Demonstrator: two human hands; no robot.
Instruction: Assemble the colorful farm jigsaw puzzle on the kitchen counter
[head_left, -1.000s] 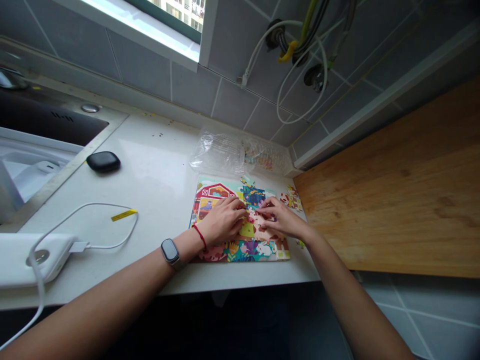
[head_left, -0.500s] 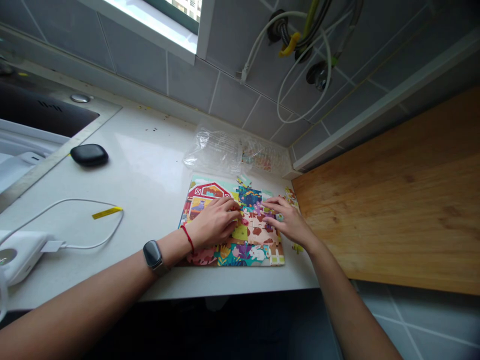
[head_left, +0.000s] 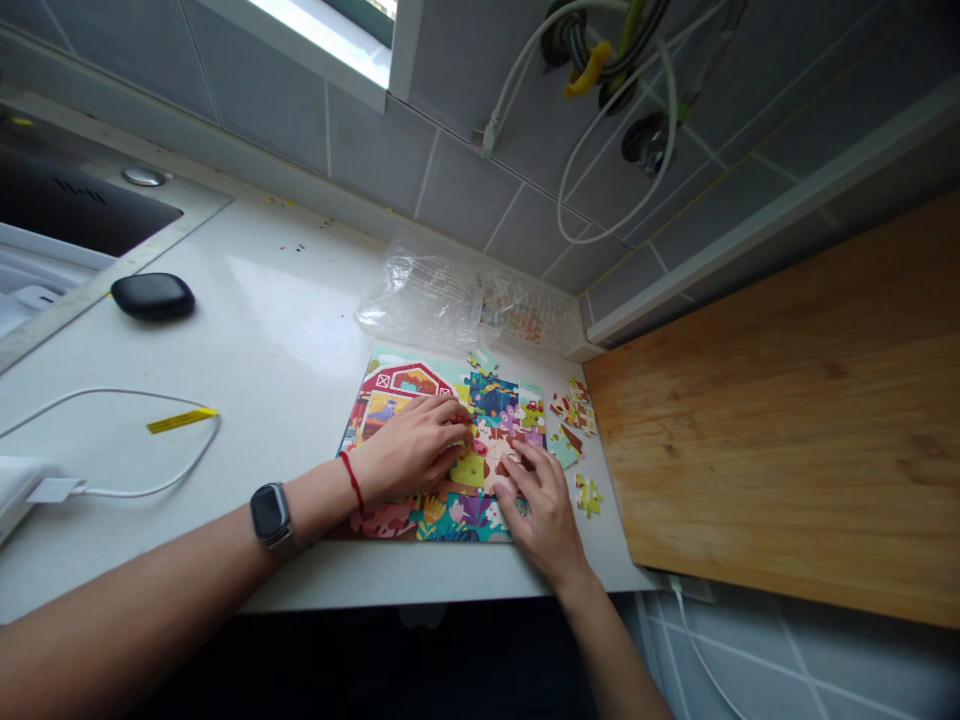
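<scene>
Left hand (head_left: 412,443), right hand (head_left: 541,508) — both on a jigsaw puzzle (head_left: 474,473).

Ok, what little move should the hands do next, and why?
Perhaps the right hand could reach for the yellow-green piece: it lies loose beside the puzzle, close to that hand, while the left hand lies over part of the barn picture.

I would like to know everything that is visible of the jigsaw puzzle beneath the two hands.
The jigsaw puzzle is a colourful farm picture of interlocking pieces, apparently cardboard, with visible seams. A red barn appears toward its far-left corner, a brown-spotted cow right of centre, and plants along the near edge. It lies flat on the white countertop. The left hand covers part of its middle; the right hand seems to touch the cow area.
</scene>
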